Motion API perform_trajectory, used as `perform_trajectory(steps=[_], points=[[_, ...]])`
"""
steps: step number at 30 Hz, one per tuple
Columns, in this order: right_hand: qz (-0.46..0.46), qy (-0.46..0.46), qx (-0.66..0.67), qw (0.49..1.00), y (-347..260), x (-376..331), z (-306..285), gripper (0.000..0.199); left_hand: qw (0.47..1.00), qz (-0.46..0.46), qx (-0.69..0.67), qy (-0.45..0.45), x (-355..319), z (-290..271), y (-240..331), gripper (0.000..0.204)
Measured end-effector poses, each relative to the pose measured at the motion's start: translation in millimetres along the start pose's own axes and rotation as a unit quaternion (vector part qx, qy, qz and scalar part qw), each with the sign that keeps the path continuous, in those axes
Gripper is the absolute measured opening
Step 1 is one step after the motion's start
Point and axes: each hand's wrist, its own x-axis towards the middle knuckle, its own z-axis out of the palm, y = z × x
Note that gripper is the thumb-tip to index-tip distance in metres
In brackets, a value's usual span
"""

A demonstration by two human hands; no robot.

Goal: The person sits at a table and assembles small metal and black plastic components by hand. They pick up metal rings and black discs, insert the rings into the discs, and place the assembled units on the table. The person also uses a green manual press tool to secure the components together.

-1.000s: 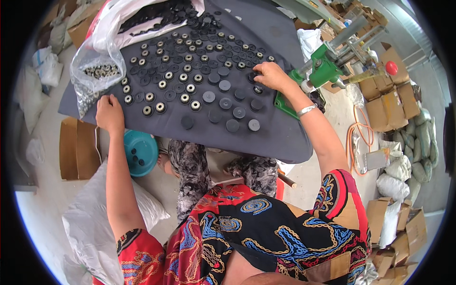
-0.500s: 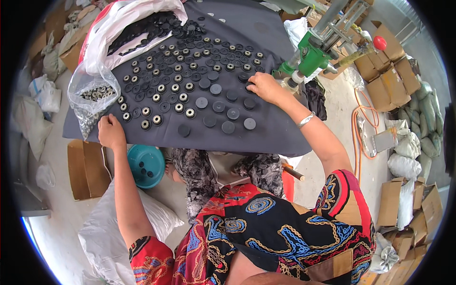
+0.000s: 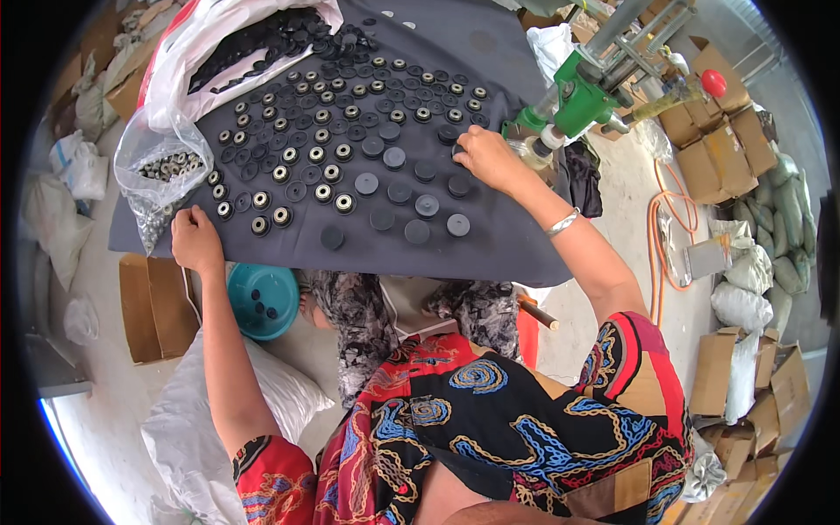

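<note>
Black round caps (image 3: 385,188) in rows on grey desk (image 3: 490,249); right hand (image 3: 490,157) pinching one, left hand (image 3: 197,241) flat, open at edge. Risk: sleeve scattering neighbouring rows.

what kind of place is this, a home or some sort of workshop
Most likely a small assembly workshop. A dark table is covered with rows of small black round parts, a green hand press stands at its edge by the right hand, and stacked cardboard boxes line the floor.
</note>
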Motion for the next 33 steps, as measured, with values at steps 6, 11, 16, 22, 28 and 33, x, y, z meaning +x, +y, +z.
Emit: perform_trajectory(steps=[6,11,16,22,28,33], points=[[0.005,0.036,0.006,0.999,12.7,-3.4,5.8,0.025,0.998,-0.030,0.002,-0.046,7.0,-2.8,13.8,0.026],[0.053,0.119,0.004,0.992,3.0,-14.0,-10.2,0.020,0.998,-0.039,0.015,-0.053,5.3,-4.1,10.4,0.026],[0.099,0.141,0.039,0.984,30.2,4.4,-25.3,0.019,0.998,-0.037,0.013,-0.050,5.2,-3.4,11.2,0.025],[0.185,0.040,-0.011,0.982,52.5,44.9,-10.0,0.029,0.998,-0.041,0.011,-0.053,5.8,-2.8,11.0,0.025],[0.259,-0.015,-0.030,0.965,58.9,55.5,5.4,0.026,0.999,-0.032,-0.012,-0.034,4.1,-4.7,12.2,0.023],[0.266,0.027,-0.015,0.963,57.1,54.1,7.4,0.031,0.999,-0.033,-0.013,-0.026,2.4,-5.9,12.2,0.022]])
